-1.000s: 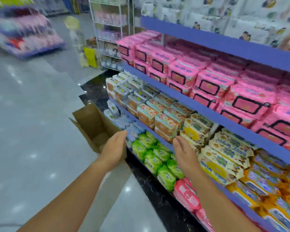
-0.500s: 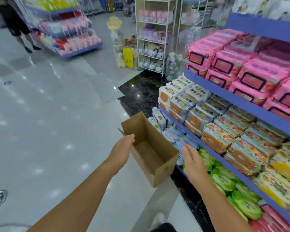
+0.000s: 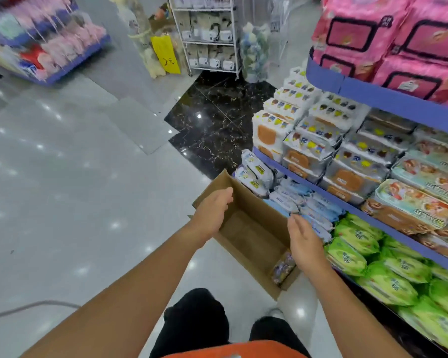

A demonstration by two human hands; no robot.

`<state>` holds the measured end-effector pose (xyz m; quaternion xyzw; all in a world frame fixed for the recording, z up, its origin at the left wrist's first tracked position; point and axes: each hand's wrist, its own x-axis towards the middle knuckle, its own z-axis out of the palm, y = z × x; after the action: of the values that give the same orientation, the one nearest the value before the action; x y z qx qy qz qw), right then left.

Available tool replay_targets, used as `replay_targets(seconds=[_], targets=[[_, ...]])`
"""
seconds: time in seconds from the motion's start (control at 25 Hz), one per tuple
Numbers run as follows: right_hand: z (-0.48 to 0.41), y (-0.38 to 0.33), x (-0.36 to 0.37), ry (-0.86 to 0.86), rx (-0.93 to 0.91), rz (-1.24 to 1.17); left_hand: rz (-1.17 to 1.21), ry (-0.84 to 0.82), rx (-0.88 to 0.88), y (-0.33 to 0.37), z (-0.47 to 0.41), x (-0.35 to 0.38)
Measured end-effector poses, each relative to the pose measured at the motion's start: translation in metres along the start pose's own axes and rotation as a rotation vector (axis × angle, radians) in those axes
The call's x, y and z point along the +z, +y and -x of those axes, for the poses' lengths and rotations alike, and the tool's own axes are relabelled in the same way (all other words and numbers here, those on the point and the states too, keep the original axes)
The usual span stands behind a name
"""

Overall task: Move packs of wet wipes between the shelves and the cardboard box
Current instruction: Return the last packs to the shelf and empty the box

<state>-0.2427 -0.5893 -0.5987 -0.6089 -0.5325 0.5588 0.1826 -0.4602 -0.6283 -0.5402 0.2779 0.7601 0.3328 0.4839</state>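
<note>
An open brown cardboard box stands on the floor beside the bottom shelf. One dark purple pack of wipes lies at its near end. My left hand hovers over the box's left wall, fingers apart, holding nothing. My right hand hovers over the right wall, open and empty, just short of the blue packs on the bottom shelf. Green packs lie to the right of them. Grey and orange packs fill the middle shelf and pink packs the top one.
The shelves' blue edges jut out on the right. A white wire rack and a yellow sign stand at the back. Another display is far left. Pale and black tiled floor spreads leftward. My feet are below the box.
My view has swung left and down from the shelves to the box. Both hands have moved from the green packs to either side of the box's opening, still empty.
</note>
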Motion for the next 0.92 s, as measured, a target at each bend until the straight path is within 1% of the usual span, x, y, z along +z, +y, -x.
replay_targets(seconds=[0.12, 0.2, 0.32, 0.44, 0.56, 0.68, 0.8, 0.92], targets=[[-0.035, 0.012, 0.034, 0.092, 0.11, -0.045, -0.091, -0.163, -0.052, -0.012, -0.071, -0.002], [-0.067, 0.031, 0.062, 0.204, 0.191, -0.071, -0.157, -0.285, -0.088, -0.031, -0.129, 0.001], [-0.109, 0.076, 0.102, 0.337, 0.333, -0.093, -0.297, -0.472, -0.132, -0.072, -0.204, 0.009], [-0.155, 0.136, 0.143, 0.368, 0.447, -0.142, -0.399, -0.59, -0.13, -0.116, -0.272, 0.028], [-0.206, 0.209, 0.169, 0.378, 0.55, -0.128, -0.513, -0.643, -0.136, -0.166, -0.34, 0.067], [-0.254, 0.294, 0.182, 0.395, 0.658, -0.081, -0.586, -0.69, -0.167, -0.236, -0.398, 0.12], [-0.294, 0.375, 0.193, 0.424, 0.779, -0.153, -0.665, -0.755, -0.16, -0.309, -0.441, 0.171], [-0.327, 0.449, 0.212, 0.413, 0.894, -0.139, -0.656, -0.769, -0.189, -0.371, -0.483, 0.207]])
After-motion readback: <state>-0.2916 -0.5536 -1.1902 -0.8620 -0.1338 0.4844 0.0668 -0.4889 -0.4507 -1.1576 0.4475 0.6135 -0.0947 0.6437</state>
